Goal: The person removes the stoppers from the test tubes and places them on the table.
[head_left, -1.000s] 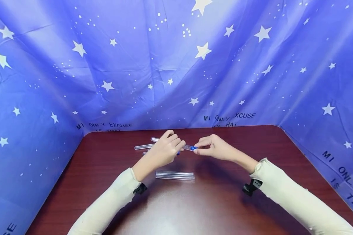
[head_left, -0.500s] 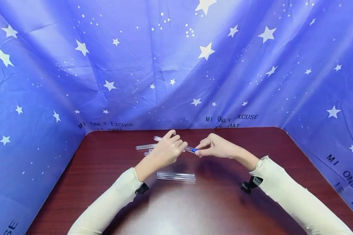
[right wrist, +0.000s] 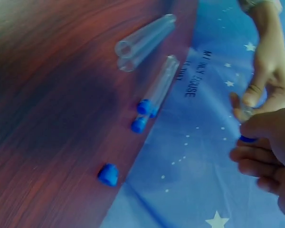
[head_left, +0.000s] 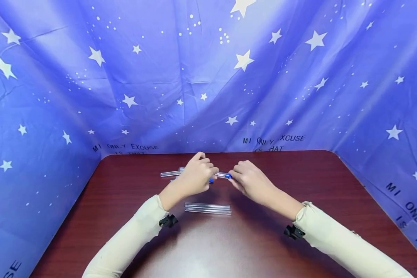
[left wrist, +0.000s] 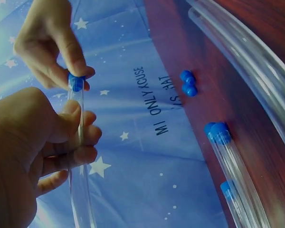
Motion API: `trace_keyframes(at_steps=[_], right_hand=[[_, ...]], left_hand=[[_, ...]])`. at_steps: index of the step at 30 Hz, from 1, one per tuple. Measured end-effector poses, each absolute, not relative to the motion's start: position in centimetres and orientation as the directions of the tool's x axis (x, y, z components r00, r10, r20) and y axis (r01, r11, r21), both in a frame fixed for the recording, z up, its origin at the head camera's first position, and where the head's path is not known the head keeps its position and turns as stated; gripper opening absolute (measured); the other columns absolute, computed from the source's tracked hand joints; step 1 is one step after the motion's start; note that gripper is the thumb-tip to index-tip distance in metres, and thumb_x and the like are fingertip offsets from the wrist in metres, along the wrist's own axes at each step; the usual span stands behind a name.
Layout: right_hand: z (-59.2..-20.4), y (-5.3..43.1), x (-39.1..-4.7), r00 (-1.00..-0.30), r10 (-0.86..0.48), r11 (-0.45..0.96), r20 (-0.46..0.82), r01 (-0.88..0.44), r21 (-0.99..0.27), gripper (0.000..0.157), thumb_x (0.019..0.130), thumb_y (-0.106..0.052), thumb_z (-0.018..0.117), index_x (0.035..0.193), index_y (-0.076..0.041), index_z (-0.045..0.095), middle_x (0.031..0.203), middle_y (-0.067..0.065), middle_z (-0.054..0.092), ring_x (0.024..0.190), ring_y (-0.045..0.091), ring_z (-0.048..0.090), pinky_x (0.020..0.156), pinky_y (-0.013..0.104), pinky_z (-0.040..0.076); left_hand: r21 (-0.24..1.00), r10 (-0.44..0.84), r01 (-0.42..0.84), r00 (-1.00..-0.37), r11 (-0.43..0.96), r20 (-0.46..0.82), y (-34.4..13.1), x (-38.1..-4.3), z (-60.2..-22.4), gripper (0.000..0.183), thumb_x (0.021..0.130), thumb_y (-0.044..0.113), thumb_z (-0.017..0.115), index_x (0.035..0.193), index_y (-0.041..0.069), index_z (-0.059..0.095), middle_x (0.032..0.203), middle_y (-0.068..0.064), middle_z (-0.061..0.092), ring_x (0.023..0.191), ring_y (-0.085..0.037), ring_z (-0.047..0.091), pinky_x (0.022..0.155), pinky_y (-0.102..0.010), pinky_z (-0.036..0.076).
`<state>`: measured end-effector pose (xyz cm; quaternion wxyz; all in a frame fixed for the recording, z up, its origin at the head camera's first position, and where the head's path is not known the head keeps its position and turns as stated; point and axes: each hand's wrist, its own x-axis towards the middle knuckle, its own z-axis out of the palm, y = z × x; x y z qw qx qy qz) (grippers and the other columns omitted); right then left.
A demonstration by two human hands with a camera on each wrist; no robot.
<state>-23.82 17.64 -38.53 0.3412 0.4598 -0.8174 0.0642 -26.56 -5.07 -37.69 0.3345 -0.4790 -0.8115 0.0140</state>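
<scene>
My left hand (head_left: 195,175) grips a clear test tube (left wrist: 80,194) above the table, its mouth pointing toward the right hand. A blue cap (left wrist: 76,82) sits at that mouth, pinched between the thumb and fingers of my right hand (head_left: 253,182). How deep the cap sits cannot be told. Behind and below the left hand lie several capped test tubes (right wrist: 164,88), partly hidden by it in the head view. Nearer me, uncapped test tubes (head_left: 207,208) lie side by side on the table.
Loose blue caps (left wrist: 189,83) lie on the dark red-brown table (head_left: 264,239), beyond the capped tubes in the left wrist view. A blue star-printed cloth (head_left: 208,77) hangs behind the table and along both sides.
My right hand has turned over at the cap, so its back now faces up. The held tube's far end has dipped slightly, and the left hand has shifted a little left.
</scene>
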Motion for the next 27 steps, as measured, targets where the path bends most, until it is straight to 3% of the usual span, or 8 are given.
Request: trace_keyframes(at_steps=[2, 8, 13, 19, 23, 27], right_hand=[[-38.9, 17.7, -23.7, -0.288, -0.716, 0.565, 0.635, -0.774, 0.285, 0.008, 0.088, -0.007, 0.07, 0.089, 0.001, 0.068, 0.077, 0.005, 0.057, 0.072, 0.023, 0.05, 0.073, 0.035, 0.045], [-39.8, 17.9, -23.9, -0.171, -0.755, 0.559, 0.633, -0.671, 0.486, 0.025, 0.104, -0.009, 0.05, 0.104, 0.008, 0.068, 0.088, 0.011, 0.065, 0.08, 0.026, 0.058, 0.077, 0.035, 0.049], [-39.9, 18.0, -24.3, -0.113, -0.761, 0.545, 0.638, -0.644, 0.536, 0.026, 0.104, -0.009, 0.049, 0.102, 0.007, 0.07, 0.087, 0.012, 0.067, 0.08, 0.026, 0.06, 0.078, 0.035, 0.051], [-39.4, 18.2, -24.3, -0.18, -0.722, 0.549, 0.669, -0.738, 0.394, 0.016, 0.095, -0.006, 0.062, 0.098, 0.007, 0.071, 0.082, 0.01, 0.065, 0.077, 0.026, 0.057, 0.077, 0.036, 0.048], [-39.5, 18.1, -24.3, -0.236, -0.684, 0.551, 0.69, -0.788, 0.277, 0.014, 0.084, -0.006, 0.073, 0.094, 0.004, 0.072, 0.08, 0.008, 0.064, 0.075, 0.025, 0.055, 0.075, 0.038, 0.048], [-39.7, 18.1, -24.5, -0.267, -0.672, 0.537, 0.69, -0.818, 0.207, 0.011, 0.086, -0.009, 0.073, 0.091, 0.001, 0.071, 0.076, 0.005, 0.061, 0.073, 0.023, 0.052, 0.073, 0.038, 0.047]], left_hand=[[-0.296, 0.78, 0.781, -0.354, 0.549, 0.516, -5.0, -26.7, -37.6, 0.015, 0.081, 0.013, 0.071, 0.07, 0.02, 0.065, 0.063, 0.008, 0.065, 0.065, -0.013, 0.059, 0.084, -0.034, 0.042], [-0.212, 0.762, 0.791, -0.421, 0.574, 0.492, -5.2, -26.7, -37.6, 0.012, 0.088, 0.017, 0.072, 0.077, 0.02, 0.072, 0.066, 0.008, 0.068, 0.066, -0.014, 0.063, 0.085, -0.034, 0.044], [-0.217, 0.763, 0.788, -0.423, 0.576, 0.489, -5.4, -26.6, -37.6, 0.012, 0.091, 0.021, 0.07, 0.079, 0.02, 0.073, 0.068, 0.008, 0.07, 0.067, -0.013, 0.064, 0.085, -0.034, 0.044], [-0.263, 0.773, 0.801, -0.345, 0.538, 0.532, -5.3, -26.9, -37.6, 0.016, 0.093, 0.019, 0.068, 0.077, 0.019, 0.07, 0.066, 0.008, 0.068, 0.066, -0.014, 0.061, 0.084, -0.034, 0.044], [-0.308, 0.783, 0.798, -0.297, 0.518, 0.547, -5.4, -26.9, -37.8, 0.013, 0.086, 0.012, 0.072, 0.076, 0.018, 0.069, 0.065, 0.007, 0.067, 0.066, -0.014, 0.061, 0.084, -0.034, 0.045], [-0.351, 0.785, 0.79, -0.248, 0.503, 0.568, -5.6, -27.0, -38.3, 0.012, 0.086, 0.013, 0.073, 0.076, 0.017, 0.068, 0.064, 0.006, 0.065, 0.066, -0.014, 0.059, 0.085, -0.034, 0.045]])
